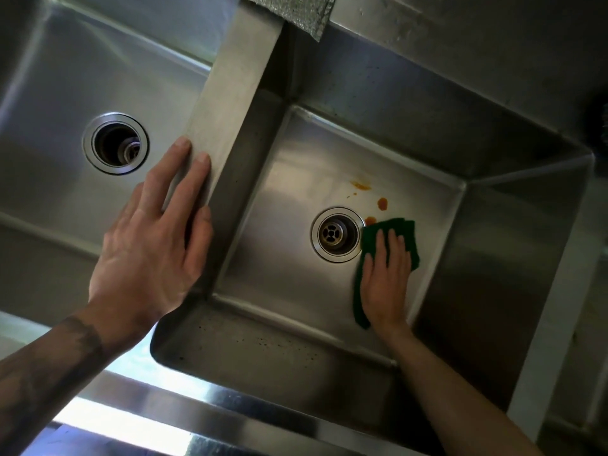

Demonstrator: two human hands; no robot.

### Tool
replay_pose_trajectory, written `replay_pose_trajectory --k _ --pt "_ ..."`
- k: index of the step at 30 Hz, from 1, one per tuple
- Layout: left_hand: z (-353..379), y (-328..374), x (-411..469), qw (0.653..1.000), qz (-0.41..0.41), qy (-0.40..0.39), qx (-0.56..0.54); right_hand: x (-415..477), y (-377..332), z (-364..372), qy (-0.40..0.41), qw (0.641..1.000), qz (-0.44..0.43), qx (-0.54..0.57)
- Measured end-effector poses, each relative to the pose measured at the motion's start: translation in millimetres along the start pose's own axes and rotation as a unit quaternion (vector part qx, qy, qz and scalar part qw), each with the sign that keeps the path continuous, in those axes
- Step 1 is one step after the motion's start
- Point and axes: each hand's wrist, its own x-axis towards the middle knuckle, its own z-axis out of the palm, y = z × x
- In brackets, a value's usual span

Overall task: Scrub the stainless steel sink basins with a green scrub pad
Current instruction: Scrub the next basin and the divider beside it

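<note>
Two stainless steel basins lie side by side, split by a flat divider (227, 103). My right hand (386, 281) lies flat on the green scrub pad (399, 227), pressing it onto the floor of the right basin (286, 179) just right of its drain (336, 234). Orange stains (381, 203) mark the floor just beyond the pad. My left hand (151, 245) rests palm down with fingers spread on the near end of the divider, holding nothing. The left basin (52, 103) has an open drain hole (115, 143).
A grey cloth (296, 11) hangs over the back rim above the divider. The sink's front rim (210, 409) runs along the bottom. Dark specks dot the near wall of the right basin. A dark object (600, 123) shows at the right edge.
</note>
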Motion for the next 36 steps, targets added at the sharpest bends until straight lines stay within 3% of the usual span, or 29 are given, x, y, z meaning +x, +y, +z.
replay_pose_trajectory --k 3,8,13,17,19,24,30,33,36 --pt "-0.3 1.5 -0.3 1.0 -0.007 0.004 0.004 20.8 11.6 -0.4 -0.012 0.999 -0.039 -0.005" --pt "-1.5 5.0 0.1 1.0 -0.013 0.001 -0.003 64.7 -9.0 -1.3 0.024 0.999 0.024 0.014" --pt "-0.8 3.2 0.5 1.0 -0.012 -0.004 -0.008 33.6 11.9 -4.6 -0.029 0.993 -0.11 -0.012" --pt "0.1 2.3 0.9 1.0 -0.009 0.002 0.002 86.8 7.1 -9.9 0.01 0.999 0.033 0.003" --pt "0.5 1.4 -0.5 1.0 -0.006 0.0 0.009 81.0 -10.8 -6.1 0.021 0.998 0.06 0.008" --pt "1.3 0.0 -1.3 1.0 -0.006 -0.005 0.014 33.1 5.1 -3.3 -0.053 0.991 -0.125 -0.009" --pt "0.4 1.7 -0.1 1.0 -0.011 0.007 0.003 95.9 -3.4 -11.5 0.023 0.995 0.094 0.004" --pt "1.0 1.1 0.1 1.0 -0.003 0.0 -0.007 70.3 -25.0 -3.4 0.01 1.0 0.006 0.023" --pt "1.0 -1.1 -1.2 1.0 -0.006 -0.003 -0.011 57.4 0.2 -8.9 -0.023 0.997 -0.07 -0.005"
